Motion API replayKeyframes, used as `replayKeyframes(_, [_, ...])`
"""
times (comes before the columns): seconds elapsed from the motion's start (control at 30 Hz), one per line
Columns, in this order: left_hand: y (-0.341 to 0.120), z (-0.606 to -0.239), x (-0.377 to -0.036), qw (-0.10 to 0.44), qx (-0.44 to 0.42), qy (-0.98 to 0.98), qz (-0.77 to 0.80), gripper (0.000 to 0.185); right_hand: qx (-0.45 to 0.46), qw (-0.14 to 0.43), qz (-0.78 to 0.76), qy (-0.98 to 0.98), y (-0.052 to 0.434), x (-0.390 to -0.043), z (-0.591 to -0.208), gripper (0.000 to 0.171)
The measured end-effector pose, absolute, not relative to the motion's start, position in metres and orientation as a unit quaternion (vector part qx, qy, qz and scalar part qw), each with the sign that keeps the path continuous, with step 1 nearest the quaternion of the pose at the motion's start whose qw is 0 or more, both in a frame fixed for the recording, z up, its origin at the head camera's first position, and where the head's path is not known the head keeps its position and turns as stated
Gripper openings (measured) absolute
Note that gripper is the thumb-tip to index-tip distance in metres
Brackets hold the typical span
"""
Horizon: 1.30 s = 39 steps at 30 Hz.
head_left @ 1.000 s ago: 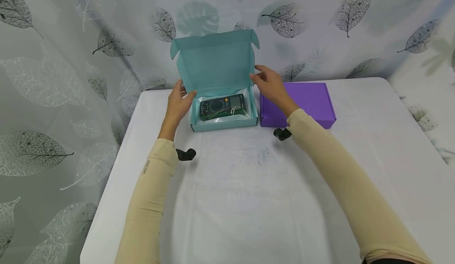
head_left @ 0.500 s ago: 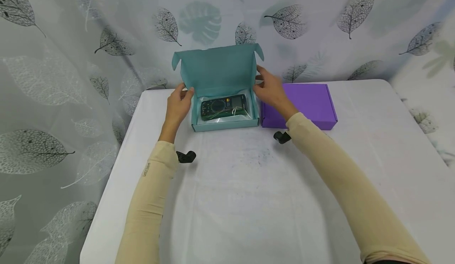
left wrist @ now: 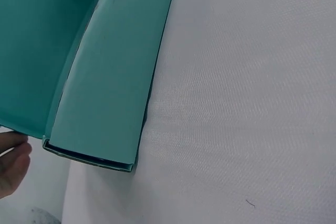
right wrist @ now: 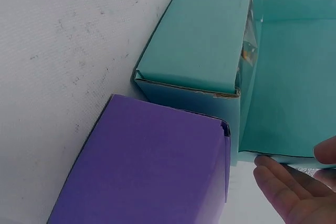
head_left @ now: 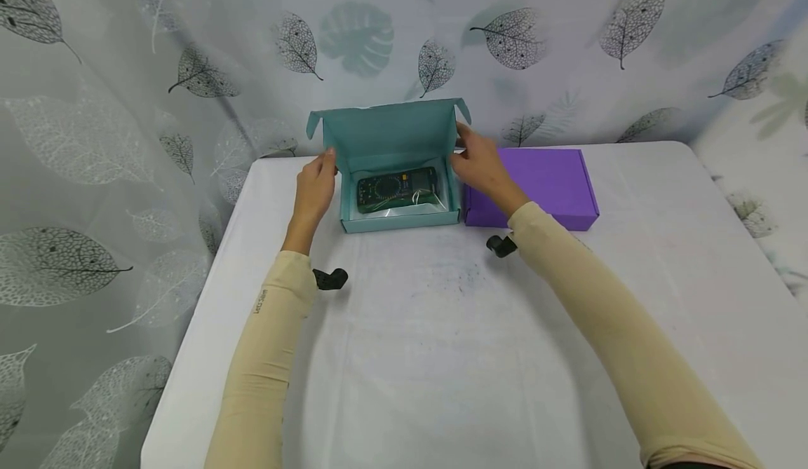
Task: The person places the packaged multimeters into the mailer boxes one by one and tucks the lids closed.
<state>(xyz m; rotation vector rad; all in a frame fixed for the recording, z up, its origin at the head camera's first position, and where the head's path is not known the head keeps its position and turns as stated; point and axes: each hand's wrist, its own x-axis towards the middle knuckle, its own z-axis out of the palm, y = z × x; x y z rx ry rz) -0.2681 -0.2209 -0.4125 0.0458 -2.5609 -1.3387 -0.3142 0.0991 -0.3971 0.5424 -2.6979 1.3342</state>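
Teal box (head_left: 402,224), lid (head_left: 390,131) up, two hands on it.
Right hand (head_left: 482,162) pinches the lid's right edge; left hand (head_left: 313,190) touches the left edge, can't tell if it's pinching. Bagged multimeter (head_left: 386,189) sits inside, purple box (head_left: 550,181) just beside it.

Leaf-print curtains (head_left: 252,27) screen this nook's white table (head_left: 429,357).

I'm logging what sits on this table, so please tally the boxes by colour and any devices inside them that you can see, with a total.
Teal box: 1 (lid raised)
Purple box: 1 (closed, so its inside is hidden)
Multimeter: 1 (in the teal box)
Total: 3 things seen
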Motion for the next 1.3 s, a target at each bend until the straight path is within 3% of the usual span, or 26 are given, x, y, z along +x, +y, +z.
replayKeyframes(0.73, [-0.222, -0.422, -0.266, 0.125, -0.004, -0.884, -0.451, 0.07, 0.207, 0.054, 0.412, -0.886, 0.103, -0.309, -0.405, 0.073])
replayKeyframes(1.0, [-0.226, -0.422, -0.258, 0.108, -0.001, -0.882, -0.458, 0.068, 0.195, 0.009, 0.448, -0.873, 0.111, -0.307, -0.411, 0.072])
replayKeyframes(1.3, [-0.236, -0.407, -0.253, 0.176, -0.031, -0.839, -0.514, 0.052, 0.205, 0.032, 0.482, -0.851, 0.123, -0.302, -0.402, 0.072])
